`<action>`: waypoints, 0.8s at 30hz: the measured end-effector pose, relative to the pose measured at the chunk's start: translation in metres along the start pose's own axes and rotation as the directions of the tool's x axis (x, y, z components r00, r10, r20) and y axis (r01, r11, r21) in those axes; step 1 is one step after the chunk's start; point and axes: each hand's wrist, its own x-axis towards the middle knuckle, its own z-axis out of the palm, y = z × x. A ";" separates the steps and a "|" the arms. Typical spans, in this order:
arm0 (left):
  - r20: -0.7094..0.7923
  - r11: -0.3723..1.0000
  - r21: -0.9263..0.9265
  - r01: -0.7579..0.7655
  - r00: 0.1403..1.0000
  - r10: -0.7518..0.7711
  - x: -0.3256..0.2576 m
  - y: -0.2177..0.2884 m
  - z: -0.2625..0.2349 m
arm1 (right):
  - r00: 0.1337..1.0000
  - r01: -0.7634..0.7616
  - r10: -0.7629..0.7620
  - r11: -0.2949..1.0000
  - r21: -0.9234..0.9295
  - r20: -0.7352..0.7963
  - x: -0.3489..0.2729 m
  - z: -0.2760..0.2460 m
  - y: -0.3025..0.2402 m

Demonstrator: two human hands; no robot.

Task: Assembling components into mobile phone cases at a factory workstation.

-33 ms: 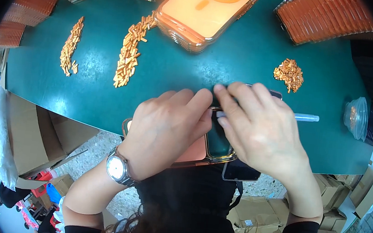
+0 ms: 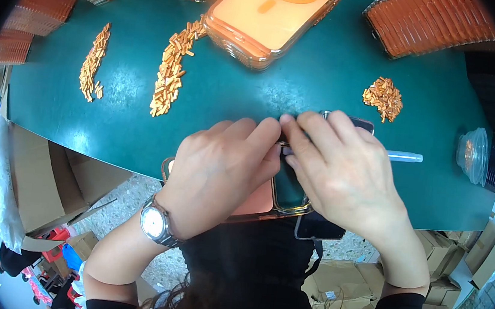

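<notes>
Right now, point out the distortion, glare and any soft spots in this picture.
Head view: fisheye bends the green table edge, black vignette at the rim; glare on the clear phone case stack; daylight is even, both hands sharp; the floor and cardboard boxes near the rim look softer.

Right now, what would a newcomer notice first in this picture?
Two bare hands meet at the near table edge: the left hand and right hand press on an orange phone case. Behind them, on the green table, lie rows of small orange parts and a stack of clear orange cases.

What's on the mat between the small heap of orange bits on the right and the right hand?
Nothing. In the head view, bare green mat separates the small heap from the right hand; a clear pen-like tube lies off to the side.
</notes>
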 end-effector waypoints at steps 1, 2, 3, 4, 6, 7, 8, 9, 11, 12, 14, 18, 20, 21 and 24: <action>0.002 1.000 0.000 -0.002 1.000 0.002 0.000 0.000 0.000 | 1.000 -0.003 0.003 1.000 0.000 -0.001 0.000 0.001 0.000; -0.002 1.000 -0.013 -0.005 1.000 0.005 0.001 0.000 -0.001 | 1.000 0.008 -0.009 1.000 -0.010 -0.025 0.000 0.003 -0.001; -0.006 1.000 -0.021 -0.003 1.000 0.002 0.000 0.000 -0.001 | 0.998 0.024 -0.025 1.000 -0.016 -0.050 0.000 0.004 -0.001; -0.006 1.000 -0.019 0.000 1.000 0.000 0.000 0.000 -0.001 | 0.998 0.027 -0.028 1.000 -0.014 -0.051 0.001 0.004 -0.002; -0.011 1.000 -0.008 -0.008 1.000 0.008 -0.001 0.002 -0.001 | 1.000 -0.008 0.008 1.000 -0.025 -0.004 0.000 0.002 -0.005; -0.013 1.000 -0.011 -0.012 1.000 0.012 -0.001 0.001 0.000 | 1.000 -0.011 0.011 1.000 -0.030 -0.003 0.001 0.002 -0.006; -0.016 1.000 -0.031 -0.003 1.000 0.003 -0.001 0.000 0.002 | 0.999 -0.039 0.039 0.999 -0.017 -0.012 0.002 0.003 -0.007; -0.017 0.999 -0.047 0.008 1.000 -0.009 -0.002 0.000 0.001 | 0.998 -0.066 0.066 0.998 -0.001 -0.023 0.002 0.004 -0.009; -0.029 0.999 -0.046 0.006 1.000 -0.007 -0.003 0.002 -0.001 | 0.997 -0.075 0.075 0.997 -0.001 -0.037 0.002 0.005 -0.012; -0.042 0.999 -0.047 0.008 0.999 -0.010 -0.004 0.002 -0.001 | 0.996 -0.081 0.081 0.997 0.000 -0.046 0.002 0.006 -0.013; -0.039 0.999 -0.035 0.003 0.999 -0.005 -0.007 0.002 -0.003 | 0.996 -0.078 0.079 0.997 0.018 -0.041 0.001 0.006 -0.014; 0.017 0.997 -0.030 0.066 0.998 -0.066 -0.013 0.018 -0.026 | 0.990 0.002 0.004 0.999 0.044 -0.139 0.000 -0.001 -0.017; 0.004 0.998 0.041 0.054 0.999 -0.054 -0.010 0.027 -0.040 | 0.983 0.003 0.003 0.999 0.034 -0.183 0.002 -0.007 -0.018; -0.004 0.994 0.104 0.040 0.999 -0.040 -0.008 0.028 -0.045 | 0.975 -0.002 0.007 1.000 0.023 -0.221 0.003 -0.009 -0.019; -0.057 0.998 0.058 -0.010 0.998 0.014 -0.013 0.031 -0.055 | 0.964 0.052 -0.027 0.995 0.088 -0.264 0.003 -0.017 -0.017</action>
